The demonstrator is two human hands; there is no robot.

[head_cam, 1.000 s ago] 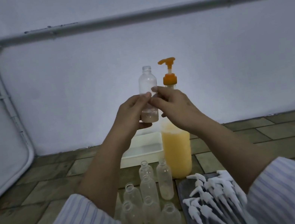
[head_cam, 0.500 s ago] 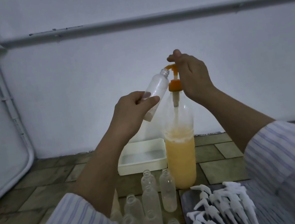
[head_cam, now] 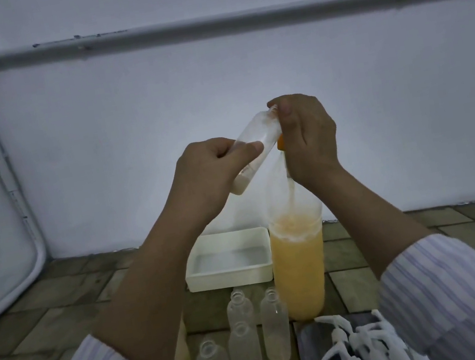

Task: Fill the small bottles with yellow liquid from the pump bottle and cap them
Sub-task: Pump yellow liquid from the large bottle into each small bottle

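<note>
My left hand [head_cam: 212,171] grips a small clear bottle [head_cam: 257,139], tilted with its mouth up and to the right; a little pale liquid lies in its base. My right hand [head_cam: 308,138] curls over the orange pump head and hides nearly all of it, its thumb beside the small bottle's mouth. The tall pump bottle [head_cam: 300,264] stands below, about half full of yellow liquid. Several small uncapped bottles [head_cam: 275,325] stand on the floor in front of me. White pump caps [head_cam: 364,348] lie in a heap at the lower right.
A shallow white tray [head_cam: 230,273] sits on the tiled floor left of the pump bottle. The caps rest on a dark tray [head_cam: 313,347]. A pale wall with a horizontal pipe [head_cam: 202,24] stands close behind.
My right hand left the small bottle, rose to the pump head, then came down with it. My left hand tilted the small bottle so that its mouth meets the spout.
</note>
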